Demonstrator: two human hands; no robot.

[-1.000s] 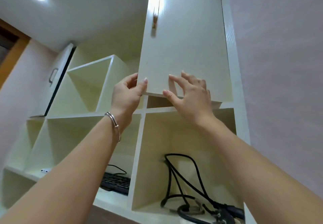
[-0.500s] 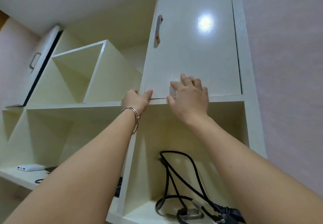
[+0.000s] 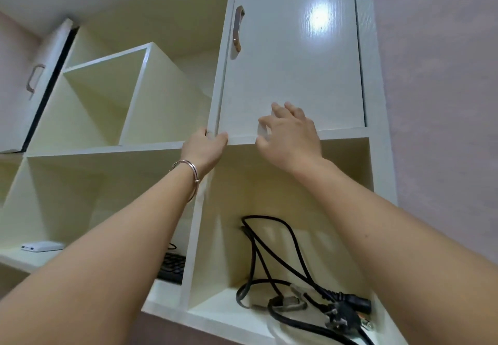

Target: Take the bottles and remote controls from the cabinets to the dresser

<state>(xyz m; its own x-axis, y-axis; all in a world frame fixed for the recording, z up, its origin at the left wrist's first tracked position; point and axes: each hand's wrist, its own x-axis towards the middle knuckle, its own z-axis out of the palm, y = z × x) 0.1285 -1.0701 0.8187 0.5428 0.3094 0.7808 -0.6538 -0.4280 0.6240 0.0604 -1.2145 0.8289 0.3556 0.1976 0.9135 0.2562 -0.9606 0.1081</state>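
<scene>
Bottles and remote controls are nowhere in view; I judge they sit behind the closed cabinet door, above the compartment holding cables. The left grip curls at the door's lower corner, though I cannot tell whether it pinches it. The right grip rests loose-fingered and empty at its bottom edge. Bottles are probably smooth and rigid, best circled mid-body; remotes are light and best taken across their width.

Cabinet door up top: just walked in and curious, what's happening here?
A person reaches up with both hands to the door, which looks shut. The left hand pinches its lower left corner; the right hand lies open against its lower edge. Cables lie in the cubby below.
</scene>
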